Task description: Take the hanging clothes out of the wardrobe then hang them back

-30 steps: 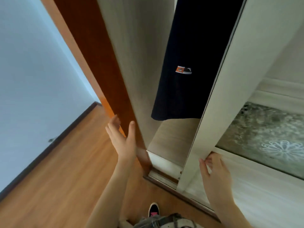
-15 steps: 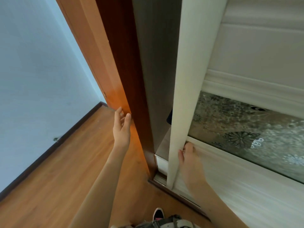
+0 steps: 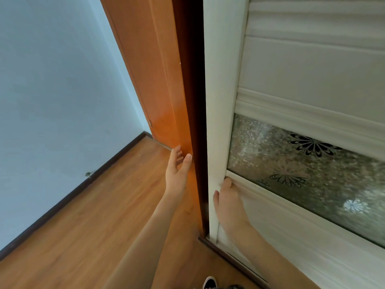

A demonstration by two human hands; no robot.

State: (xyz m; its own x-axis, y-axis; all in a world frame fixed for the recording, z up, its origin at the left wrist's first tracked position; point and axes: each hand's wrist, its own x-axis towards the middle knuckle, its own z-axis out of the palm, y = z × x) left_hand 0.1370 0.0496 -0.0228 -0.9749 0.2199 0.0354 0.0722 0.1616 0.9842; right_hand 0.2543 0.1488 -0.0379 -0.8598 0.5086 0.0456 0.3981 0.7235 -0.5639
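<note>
Head view, looking down along the wardrobe front. White sliding door (image 3: 220, 101) stands almost closed vs. the orange-brown wood panel (image 3: 160, 80) at L, w/ only a narrow dark gap (image 3: 195, 101) between the two. Carries plain white slats up top, a frosted glass pane (image 3: 302, 176) w/ black & white flower motifs in the middle, and a white panel below. Sits at its base in a dark floor track (image 3: 233, 259).

R hand (image 3: 229, 203): lies flat against the door's L upright, just below the pane's lower L corner. Fingers straight and pressed to the surface, thumb tip on the moulding under the glass. Grips nothing; flat contact only.

L hand (image 3: 177, 174): held up beside the wood panel's front edge, fingers extended & slightly spread, holding nothing. Thumb tip at the panel edge; cannot tell whether touching.

Clothes: not visible. Wardrobe interior hidden behind the door, gap too dark to show contents.

Surroundings: pale blue wall (image 3: 52, 101) at L, dark skirting board (image 3: 62, 200) along its foot, wood-look floor (image 3: 87, 230). Toe of a black shoe (image 3: 210, 283) w/ white edge at the bottom edge, between the forearms.
</note>
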